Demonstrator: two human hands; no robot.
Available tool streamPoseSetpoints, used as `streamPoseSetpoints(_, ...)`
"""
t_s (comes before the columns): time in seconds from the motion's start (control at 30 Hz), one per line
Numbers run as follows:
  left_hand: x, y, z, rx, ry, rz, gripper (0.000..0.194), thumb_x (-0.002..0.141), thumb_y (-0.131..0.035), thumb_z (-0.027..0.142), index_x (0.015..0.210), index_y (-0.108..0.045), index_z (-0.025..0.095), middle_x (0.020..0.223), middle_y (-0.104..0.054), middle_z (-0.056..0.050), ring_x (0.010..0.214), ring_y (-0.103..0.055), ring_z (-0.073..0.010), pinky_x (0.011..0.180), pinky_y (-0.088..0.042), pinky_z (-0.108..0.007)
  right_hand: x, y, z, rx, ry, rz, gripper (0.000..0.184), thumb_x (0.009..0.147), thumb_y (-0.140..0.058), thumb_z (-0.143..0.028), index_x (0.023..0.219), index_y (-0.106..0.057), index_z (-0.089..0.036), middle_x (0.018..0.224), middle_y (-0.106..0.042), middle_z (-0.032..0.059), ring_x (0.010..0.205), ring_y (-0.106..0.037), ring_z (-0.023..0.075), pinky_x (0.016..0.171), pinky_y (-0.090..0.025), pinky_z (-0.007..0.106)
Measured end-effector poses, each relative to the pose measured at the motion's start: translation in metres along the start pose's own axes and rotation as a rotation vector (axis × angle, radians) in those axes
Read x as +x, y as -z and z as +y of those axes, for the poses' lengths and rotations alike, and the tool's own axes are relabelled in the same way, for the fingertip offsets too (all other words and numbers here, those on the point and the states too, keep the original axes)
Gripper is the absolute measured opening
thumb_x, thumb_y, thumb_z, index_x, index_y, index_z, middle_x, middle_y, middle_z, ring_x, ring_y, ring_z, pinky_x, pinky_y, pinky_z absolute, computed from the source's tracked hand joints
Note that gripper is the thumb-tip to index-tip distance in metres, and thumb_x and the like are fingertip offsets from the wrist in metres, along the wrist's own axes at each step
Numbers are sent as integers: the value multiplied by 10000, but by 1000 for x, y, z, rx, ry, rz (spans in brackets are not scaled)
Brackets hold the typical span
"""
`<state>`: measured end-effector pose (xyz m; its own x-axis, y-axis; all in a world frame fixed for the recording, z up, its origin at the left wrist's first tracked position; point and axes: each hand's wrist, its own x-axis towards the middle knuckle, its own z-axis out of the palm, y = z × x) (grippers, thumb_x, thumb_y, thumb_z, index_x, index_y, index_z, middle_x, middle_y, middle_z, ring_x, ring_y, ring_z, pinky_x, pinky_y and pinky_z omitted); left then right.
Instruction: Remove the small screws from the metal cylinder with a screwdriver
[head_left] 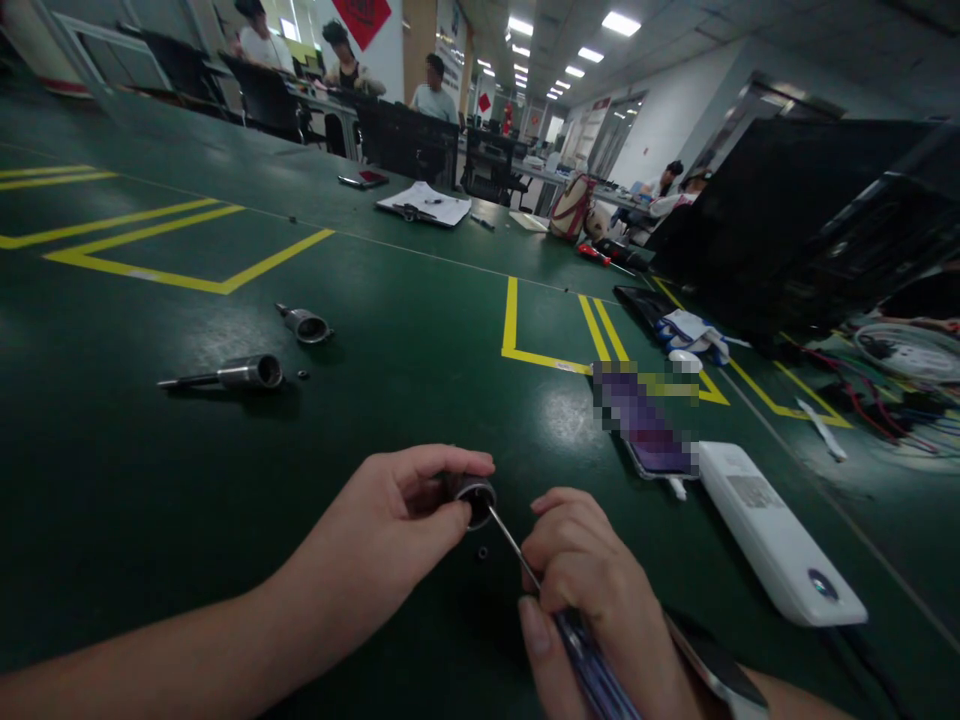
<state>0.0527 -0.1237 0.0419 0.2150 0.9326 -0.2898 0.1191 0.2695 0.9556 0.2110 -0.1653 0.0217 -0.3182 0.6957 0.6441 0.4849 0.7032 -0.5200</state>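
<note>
My left hand (405, 520) grips a hollow metal cylinder (478, 490) between thumb and fingers, its open end turned towards my right. In my right hand (600, 580) is a screwdriver (585, 655) with a bluish, see-through handle. Its thin shaft slants up to the left, and the tip is at the mouth of the cylinder; how deep it reaches I cannot tell. A tiny dark nut-like piece (482, 553) lies just below on the green table. Farther left rest two metal parts with hollow ends, one long-stemmed (247, 373) and one shorter (306, 325), beside another tiny piece (303, 375).
To the right lie a phone (645, 425) and a white power bank-like box (776, 530) with a cable. Beyond are a cloth (690, 330), a red-handled screwdriver (596, 254), a large black monitor (795, 220) and wires. A clipboard (425, 203) lies at the back; people sit beyond.
</note>
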Motion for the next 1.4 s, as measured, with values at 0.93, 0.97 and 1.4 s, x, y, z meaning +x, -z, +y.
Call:
streamPoseSetpoints(0.93, 5, 1, -7, 122, -188, 28, 255, 630, -593, 171, 831, -738, 235, 966, -728, 2, 933, -660, -209, 915, -488, -350, -8, 0, 1, -158, 137, -70, 144, 659, -476, -45, 668, -443, -184, 622, -516, -36, 610, -509, 97, 873, -435, 361)
streamPoseSetpoints(0.97, 5, 2, -7, 122, -192, 32, 259, 629, -590, 175, 833, -738, 234, 969, -727, 2, 935, -659, -208, 920, -486, -350, -8, -1, 1, -157, 133, -70, 149, 660, -473, -40, 665, -440, -185, 620, -516, -37, 609, -508, 95, 875, -433, 357)
streamPoseSetpoints(1.4, 8, 5, -5, 145, -195, 55, 221, 626, -612, 175, 826, -705, 188, 1036, -690, -36, 907, -657, -199, 784, -543, -286, -3, 11, 6, 469, -372, 82, 97, 722, -465, -130, 702, -432, -219, 592, -500, -51, 566, -504, 123, 890, -395, 443)
